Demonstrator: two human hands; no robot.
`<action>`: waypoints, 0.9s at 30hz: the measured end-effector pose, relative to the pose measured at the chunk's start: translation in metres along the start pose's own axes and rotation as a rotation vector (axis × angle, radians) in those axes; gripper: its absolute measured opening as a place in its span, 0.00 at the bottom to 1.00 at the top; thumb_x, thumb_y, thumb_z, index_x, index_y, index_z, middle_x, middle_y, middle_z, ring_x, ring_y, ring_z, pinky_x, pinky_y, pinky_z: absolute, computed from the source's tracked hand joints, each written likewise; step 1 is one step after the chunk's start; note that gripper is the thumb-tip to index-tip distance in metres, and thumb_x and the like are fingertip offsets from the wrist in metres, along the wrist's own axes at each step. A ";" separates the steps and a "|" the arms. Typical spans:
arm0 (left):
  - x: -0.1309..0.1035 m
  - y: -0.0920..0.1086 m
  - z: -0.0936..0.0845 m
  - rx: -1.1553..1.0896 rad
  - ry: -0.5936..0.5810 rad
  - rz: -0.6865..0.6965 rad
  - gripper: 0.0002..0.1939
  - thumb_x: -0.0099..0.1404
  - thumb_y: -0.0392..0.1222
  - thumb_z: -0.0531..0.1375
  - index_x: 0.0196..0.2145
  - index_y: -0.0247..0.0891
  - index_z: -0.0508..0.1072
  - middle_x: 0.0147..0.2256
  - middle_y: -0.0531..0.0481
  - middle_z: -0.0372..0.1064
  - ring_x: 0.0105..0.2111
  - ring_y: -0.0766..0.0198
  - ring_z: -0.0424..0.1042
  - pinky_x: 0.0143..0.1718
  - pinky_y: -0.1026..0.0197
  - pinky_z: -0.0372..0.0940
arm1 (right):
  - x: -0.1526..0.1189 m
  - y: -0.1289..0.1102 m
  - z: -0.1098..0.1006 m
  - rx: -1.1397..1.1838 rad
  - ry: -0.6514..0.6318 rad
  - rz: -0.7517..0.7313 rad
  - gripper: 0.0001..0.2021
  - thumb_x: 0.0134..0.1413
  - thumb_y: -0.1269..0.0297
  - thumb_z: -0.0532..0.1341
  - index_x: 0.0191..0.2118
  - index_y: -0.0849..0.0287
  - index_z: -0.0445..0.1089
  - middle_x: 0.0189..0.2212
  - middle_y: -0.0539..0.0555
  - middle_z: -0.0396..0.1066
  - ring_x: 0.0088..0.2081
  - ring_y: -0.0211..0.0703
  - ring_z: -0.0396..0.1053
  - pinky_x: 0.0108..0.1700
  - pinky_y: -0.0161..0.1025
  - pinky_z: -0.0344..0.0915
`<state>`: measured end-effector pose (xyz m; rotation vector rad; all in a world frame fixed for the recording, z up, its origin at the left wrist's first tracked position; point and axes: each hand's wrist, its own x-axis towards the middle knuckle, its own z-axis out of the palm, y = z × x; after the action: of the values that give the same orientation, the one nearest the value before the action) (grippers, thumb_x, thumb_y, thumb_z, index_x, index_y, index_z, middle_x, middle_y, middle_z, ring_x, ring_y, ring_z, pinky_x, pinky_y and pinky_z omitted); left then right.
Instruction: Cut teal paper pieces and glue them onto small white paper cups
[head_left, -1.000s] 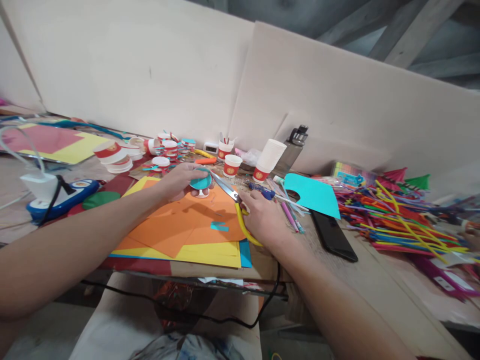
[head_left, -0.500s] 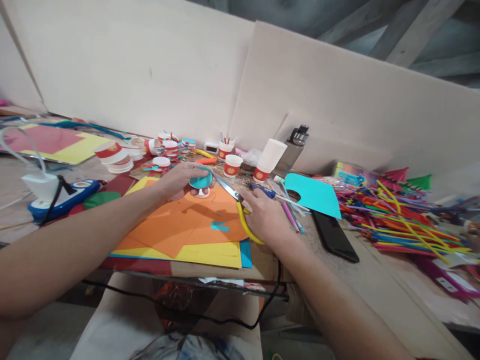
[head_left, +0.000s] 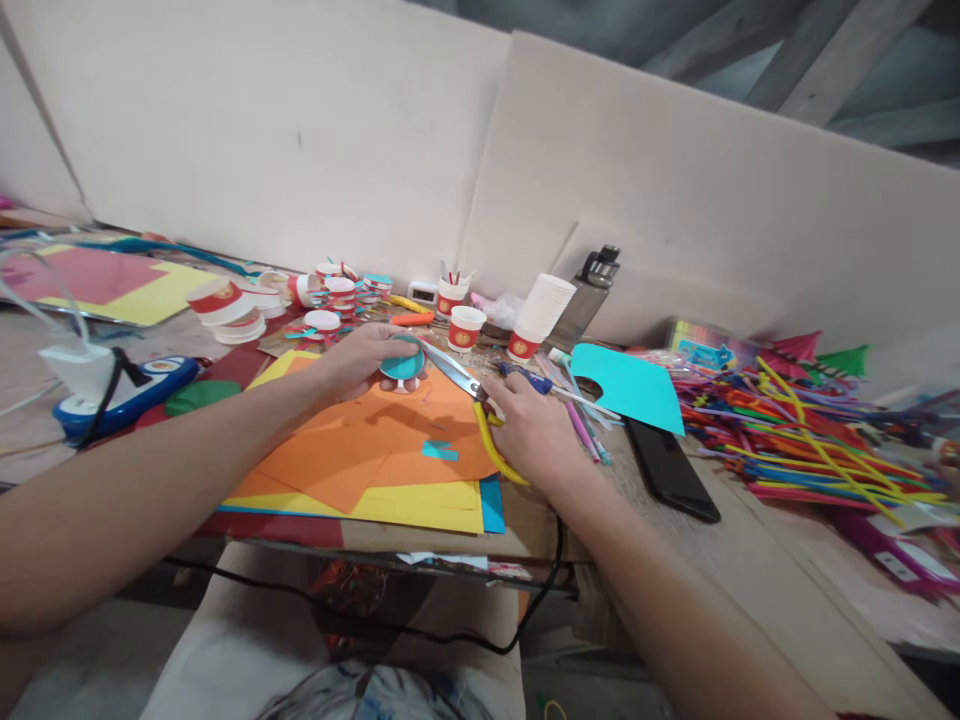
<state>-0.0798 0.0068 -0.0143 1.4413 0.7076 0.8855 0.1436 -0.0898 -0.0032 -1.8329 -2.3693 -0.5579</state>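
Note:
My left hand is closed on a small cup piece with a round blue-green face and a white edge below. My right hand grips scissors by their yellow handles. The blades point up and left, and their tips are at the right edge of the cup piece. Beneath both hands lie orange paper sheets on yellow sheets. Small cut blue strips rest on the orange paper.
Cups, a stacked column of cups and a bottle stand behind. A blue sheet overlaps a black phone at right, beside colourful pipe cleaners. A blue power strip sits left; cut cups lie beyond it.
The cup piece is tilted slightly differently in my left hand, and the scissor blades look a little closer together. Both hands stay in nearly the same place.

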 end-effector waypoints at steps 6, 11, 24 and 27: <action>0.001 0.000 0.000 0.018 0.006 -0.011 0.10 0.59 0.42 0.62 0.30 0.30 0.74 0.23 0.46 0.71 0.19 0.69 0.68 0.13 0.71 0.51 | 0.000 -0.002 -0.002 -0.021 -0.018 0.000 0.17 0.62 0.66 0.50 0.53 0.54 0.68 0.46 0.57 0.70 0.36 0.45 0.71 0.28 0.37 0.56; 0.000 0.001 0.000 0.017 0.028 -0.028 0.09 0.57 0.41 0.63 0.31 0.31 0.74 0.23 0.46 0.71 0.18 0.69 0.68 0.13 0.70 0.50 | 0.000 -0.004 -0.002 -0.030 -0.051 0.015 0.17 0.63 0.65 0.48 0.53 0.54 0.67 0.48 0.58 0.69 0.37 0.45 0.72 0.29 0.37 0.58; 0.002 -0.002 -0.002 0.033 0.020 -0.063 0.10 0.57 0.43 0.63 0.31 0.31 0.73 0.23 0.46 0.71 0.19 0.67 0.70 0.13 0.71 0.50 | 0.000 -0.003 0.000 0.054 -0.090 0.054 0.16 0.61 0.65 0.50 0.52 0.52 0.68 0.49 0.57 0.71 0.39 0.47 0.73 0.34 0.38 0.62; 0.004 -0.004 -0.004 0.025 0.019 -0.056 0.09 0.57 0.42 0.63 0.29 0.32 0.72 0.24 0.46 0.71 0.20 0.67 0.70 0.13 0.71 0.51 | 0.000 0.000 0.002 0.126 -0.066 0.071 0.16 0.61 0.65 0.51 0.51 0.52 0.69 0.47 0.57 0.71 0.43 0.48 0.72 0.37 0.38 0.63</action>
<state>-0.0811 0.0126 -0.0178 1.4296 0.7722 0.8510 0.1438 -0.0888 -0.0047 -1.8990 -2.3106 -0.3378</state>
